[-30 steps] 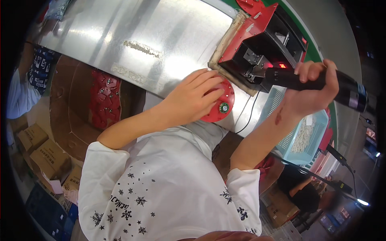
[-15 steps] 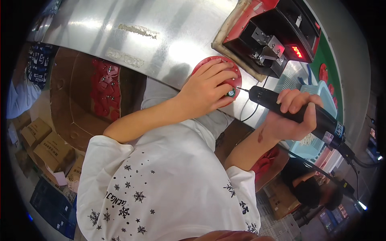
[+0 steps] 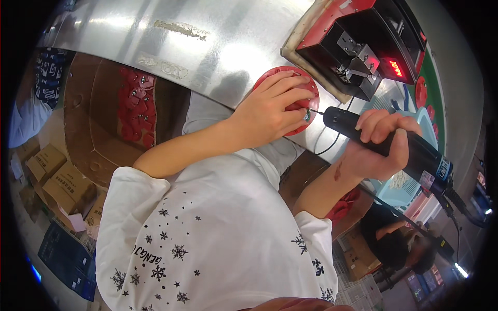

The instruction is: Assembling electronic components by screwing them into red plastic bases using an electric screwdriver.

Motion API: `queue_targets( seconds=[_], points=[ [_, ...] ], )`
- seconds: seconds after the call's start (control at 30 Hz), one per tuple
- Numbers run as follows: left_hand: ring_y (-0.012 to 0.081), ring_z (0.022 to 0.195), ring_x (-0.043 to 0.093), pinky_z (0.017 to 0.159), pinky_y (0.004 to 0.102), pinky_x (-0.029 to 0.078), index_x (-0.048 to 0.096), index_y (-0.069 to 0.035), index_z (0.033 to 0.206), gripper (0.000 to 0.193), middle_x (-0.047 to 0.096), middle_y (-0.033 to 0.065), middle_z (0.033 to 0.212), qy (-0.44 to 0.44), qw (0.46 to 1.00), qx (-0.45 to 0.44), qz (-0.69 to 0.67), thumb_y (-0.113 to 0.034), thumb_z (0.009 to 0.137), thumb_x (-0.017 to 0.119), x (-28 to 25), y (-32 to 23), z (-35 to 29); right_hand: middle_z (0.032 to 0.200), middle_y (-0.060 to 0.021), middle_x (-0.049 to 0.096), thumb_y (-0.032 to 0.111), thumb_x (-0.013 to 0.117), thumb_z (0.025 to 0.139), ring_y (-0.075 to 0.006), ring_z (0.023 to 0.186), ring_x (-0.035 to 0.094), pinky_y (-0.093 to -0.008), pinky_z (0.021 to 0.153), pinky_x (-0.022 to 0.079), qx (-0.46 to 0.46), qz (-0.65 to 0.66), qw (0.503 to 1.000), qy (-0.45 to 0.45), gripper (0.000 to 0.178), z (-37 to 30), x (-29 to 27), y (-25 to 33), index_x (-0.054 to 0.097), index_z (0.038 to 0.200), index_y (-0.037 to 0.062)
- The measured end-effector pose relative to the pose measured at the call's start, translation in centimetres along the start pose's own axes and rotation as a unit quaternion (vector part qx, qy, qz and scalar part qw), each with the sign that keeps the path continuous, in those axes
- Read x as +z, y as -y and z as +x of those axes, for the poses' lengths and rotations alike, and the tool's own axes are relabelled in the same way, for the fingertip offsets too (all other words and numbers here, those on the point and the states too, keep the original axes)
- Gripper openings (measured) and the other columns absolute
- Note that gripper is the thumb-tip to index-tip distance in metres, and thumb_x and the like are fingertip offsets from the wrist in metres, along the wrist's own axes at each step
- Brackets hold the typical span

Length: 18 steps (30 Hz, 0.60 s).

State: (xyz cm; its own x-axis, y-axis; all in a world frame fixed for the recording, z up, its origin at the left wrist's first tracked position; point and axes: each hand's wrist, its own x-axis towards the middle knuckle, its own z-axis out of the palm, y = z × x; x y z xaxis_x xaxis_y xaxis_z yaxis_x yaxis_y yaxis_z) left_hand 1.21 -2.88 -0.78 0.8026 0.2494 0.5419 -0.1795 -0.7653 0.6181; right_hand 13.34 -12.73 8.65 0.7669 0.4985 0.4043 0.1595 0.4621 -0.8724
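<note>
Red disc point(image 3: 298, 105) by the near edge of the metal table point(image 3: 119, 36), the left hand point(image 3: 275, 106) spread flat over it, the right hand point(image 3: 378, 147) gripping a black power screwdriver point(image 3: 425, 158).
Below that edge, an open carton point(image 3: 85, 114) holds red parts point(image 3: 137, 101); the screwdriver partly hides a blue basket point(image 3: 397, 196) of white pieces point(image 3: 398, 180); beyond, a black machine point(image 3: 358, 33).

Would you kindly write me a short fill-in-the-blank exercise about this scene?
1. The hand resting on the round red disc is the ____ one.
2. The right hand grips an electric screwdriver whose body is ____.
3. The lit display glows ____.
4. The white shirt is printed with small stars and larger ____.

Missing words: left; black; red; snowflakes.
</note>
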Motion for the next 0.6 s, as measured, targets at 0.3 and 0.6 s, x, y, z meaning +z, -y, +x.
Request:
queue_targets(
  seconds=[0.3, 0.6],
  points=[
    [0.0286, 0.105, 0.052, 0.094, 0.0456, 0.039, 0.06, -0.004, 0.079, 0.024, 0.058, 0.0077, 0.103, -0.027, 0.999, -0.007, -0.047, -0.016, 0.063, 0.073, 0.0, 0.2, 0.0, 0.052, -0.0056, 0.041, 0.011, 0.045, 0.077, -0.0145, 0.039, 0.038, -0.0293, 0.041, 0.037, -0.021, -0.057, 0.997, 0.04, 0.016, -0.3, 1.6, -0.4, 0.048, 0.087, -0.0002],
    [0.027, 0.104, 0.053, 0.094, 0.0444, 0.04, 0.06, -0.005, 0.069, 0.022, 0.059, 0.0057, 0.101, -0.02, 0.999, -0.02, -0.015, -0.019, 0.061, 0.075, 0.3, -0.2, -0.1, 0.051, -0.0053, 0.04, 0.012, 0.046, 0.078, -0.0136, 0.038, 0.038, -0.0285, 0.04, 0.037, 0.015, -0.026, 0.999, 0.026, 0.012, 0.4, 1.2, -0.5, 0.047, 0.074, 0.001]
  ],
)
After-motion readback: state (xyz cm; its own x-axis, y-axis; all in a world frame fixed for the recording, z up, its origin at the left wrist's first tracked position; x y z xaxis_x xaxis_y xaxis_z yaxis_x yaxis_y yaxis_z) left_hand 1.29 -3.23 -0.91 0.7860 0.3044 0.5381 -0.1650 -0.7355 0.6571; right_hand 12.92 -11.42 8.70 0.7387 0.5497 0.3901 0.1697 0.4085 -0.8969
